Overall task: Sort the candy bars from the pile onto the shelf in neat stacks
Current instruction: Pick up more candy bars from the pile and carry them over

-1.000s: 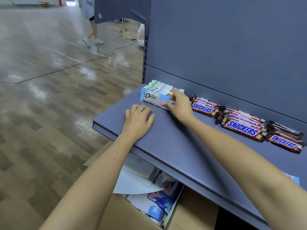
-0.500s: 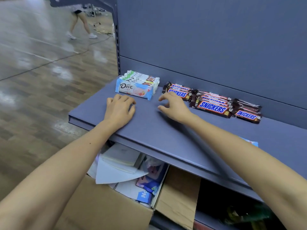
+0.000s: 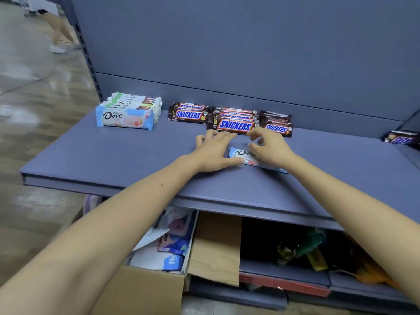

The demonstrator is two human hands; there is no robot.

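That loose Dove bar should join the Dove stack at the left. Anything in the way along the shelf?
Only the left hand, lying at the left end of the loose Dove bar. Past it the shelf is bare up to the Dove stack; the Snickers stacks sit behind that line.

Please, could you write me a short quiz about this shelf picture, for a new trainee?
1. True or false: the loose bar lies on top of the Dove stack.
2. What stands nearest the left end of the shelf? A. Snickers stacks B. Dove stack C. a box
3. Fill in: the loose bar, beside the left hand and partly under the right hand, reads ____.

Key: 1 false; 2 B; 3 Dove.
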